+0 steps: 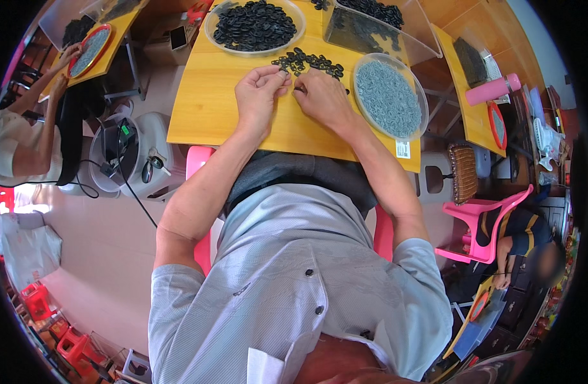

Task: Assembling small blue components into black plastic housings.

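Observation:
My left hand (259, 96) is raised over the yellow table with thumb and forefinger pinched together; whatever lies between the tips is too small to make out. Close to its right, my right hand (325, 96) has its fingers curled down, and they hide anything they hold. Just beyond both hands lies a loose heap of small black oval pieces (300, 59). Many more black pieces fill a round clear tub (209, 32) at the far left. To the right of my right hand, a round tub (423, 112) holds many small grey metal-looking pieces.
A clear rectangular bin (351, 35) with black pieces stands at the table's far right. The yellow table (207, 109) ends close to my lap. Two other people sit at tables left and right. A pink chair (489, 224) and a grey stool (159, 137) flank me.

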### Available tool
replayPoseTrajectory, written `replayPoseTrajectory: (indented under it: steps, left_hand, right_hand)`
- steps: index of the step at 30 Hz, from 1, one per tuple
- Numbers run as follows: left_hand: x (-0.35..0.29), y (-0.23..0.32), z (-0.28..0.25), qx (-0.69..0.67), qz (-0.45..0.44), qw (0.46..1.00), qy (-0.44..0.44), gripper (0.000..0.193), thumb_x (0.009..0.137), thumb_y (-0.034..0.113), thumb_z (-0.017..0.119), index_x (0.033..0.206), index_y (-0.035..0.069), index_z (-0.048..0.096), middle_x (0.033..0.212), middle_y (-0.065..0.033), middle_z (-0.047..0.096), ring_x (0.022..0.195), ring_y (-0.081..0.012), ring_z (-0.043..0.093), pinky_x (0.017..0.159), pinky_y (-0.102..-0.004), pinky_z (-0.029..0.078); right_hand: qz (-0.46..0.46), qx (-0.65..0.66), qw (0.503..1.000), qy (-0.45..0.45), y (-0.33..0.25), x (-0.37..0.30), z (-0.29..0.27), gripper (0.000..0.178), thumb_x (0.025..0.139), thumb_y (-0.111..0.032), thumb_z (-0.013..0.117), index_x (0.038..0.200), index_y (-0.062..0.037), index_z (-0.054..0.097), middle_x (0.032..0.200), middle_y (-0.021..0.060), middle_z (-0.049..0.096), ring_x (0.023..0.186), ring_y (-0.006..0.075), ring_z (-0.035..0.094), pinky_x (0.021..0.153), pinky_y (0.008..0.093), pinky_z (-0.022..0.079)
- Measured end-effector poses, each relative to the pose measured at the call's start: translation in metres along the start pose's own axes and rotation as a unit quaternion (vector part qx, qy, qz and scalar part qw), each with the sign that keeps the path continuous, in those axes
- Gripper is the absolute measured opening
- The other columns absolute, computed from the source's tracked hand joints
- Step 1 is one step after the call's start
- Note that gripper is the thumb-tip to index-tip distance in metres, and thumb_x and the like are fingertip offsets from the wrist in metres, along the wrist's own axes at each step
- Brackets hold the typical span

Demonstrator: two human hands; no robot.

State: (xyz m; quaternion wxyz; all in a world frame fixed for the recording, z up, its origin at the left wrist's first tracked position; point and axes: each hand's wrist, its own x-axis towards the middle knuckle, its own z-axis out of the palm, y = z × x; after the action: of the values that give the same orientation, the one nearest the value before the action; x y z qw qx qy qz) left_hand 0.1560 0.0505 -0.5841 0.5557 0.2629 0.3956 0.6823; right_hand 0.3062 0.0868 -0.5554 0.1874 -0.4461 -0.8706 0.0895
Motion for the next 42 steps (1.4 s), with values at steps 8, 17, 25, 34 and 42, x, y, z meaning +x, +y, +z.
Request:
replayPoseTrajectory:
  steps: [8,17,25,34,42]
  left_hand:
    - [-0.008,0.000,0.007,-0.004,-0.012,1.000,-0.001,0.018,0.090,0.002,0.067,0.105,-0.004,0.060,0.092,-0.0130,0.071,0.082,-0.0160,0.068,0.072,-0.0238,0.052]
    - [-0.016,-0.003,0.010,-0.017,-0.050,0.998,-0.016,0.019,0.091,0.004,0.066,0.108,-0.002,0.059,0.097,-0.0135,0.070,0.090,-0.0190,0.068,0.076,-0.0284,0.055]
    - [-0.019,-0.006,0.011,-0.093,-0.118,0.988,-0.039,0.017,0.092,0.001,0.062,0.108,-0.002,0.057,0.102,-0.0161,0.067,0.093,-0.0243,0.068,0.085,-0.0363,0.058]
    - [-0.016,-0.005,0.011,-0.078,-0.118,0.989,-0.039,0.018,0.092,0.001,0.063,0.109,-0.004,0.057,0.099,-0.0164,0.068,0.091,-0.0233,0.069,0.083,-0.0337,0.058]
    - [-0.016,-0.006,0.013,0.042,-0.074,0.995,-0.049,0.017,0.090,0.002,0.067,0.104,-0.006,0.061,0.091,-0.0137,0.070,0.082,-0.0172,0.069,0.075,-0.0260,0.056]
  right_hand:
    - [-0.039,0.031,0.999,0.001,0.010,-0.023,0.000,0.014,0.082,-0.012,0.065,0.087,0.0010,0.067,0.088,0.0183,0.064,0.083,0.0380,0.065,0.074,0.0449,0.052]
    - [0.023,0.234,0.968,0.087,0.007,-0.031,-0.017,0.015,0.083,-0.007,0.069,0.097,-0.0011,0.069,0.083,0.0119,0.066,0.071,0.0230,0.065,0.065,0.0320,0.052]
    - [0.025,0.291,0.947,0.137,0.005,-0.033,-0.009,0.008,0.084,-0.002,0.069,0.092,0.0005,0.069,0.087,0.0099,0.068,0.075,0.0205,0.067,0.066,0.0295,0.053]
    - [0.096,0.369,0.915,0.134,0.009,-0.033,0.001,0.016,0.086,-0.002,0.068,0.102,0.0018,0.069,0.094,0.0093,0.072,0.080,0.0162,0.069,0.072,0.0268,0.055]
    - [0.189,0.573,0.795,0.055,0.033,-0.028,-0.009,0.022,0.086,-0.001,0.067,0.108,0.0026,0.068,0.091,0.0078,0.070,0.080,0.0131,0.067,0.074,0.0241,0.053]
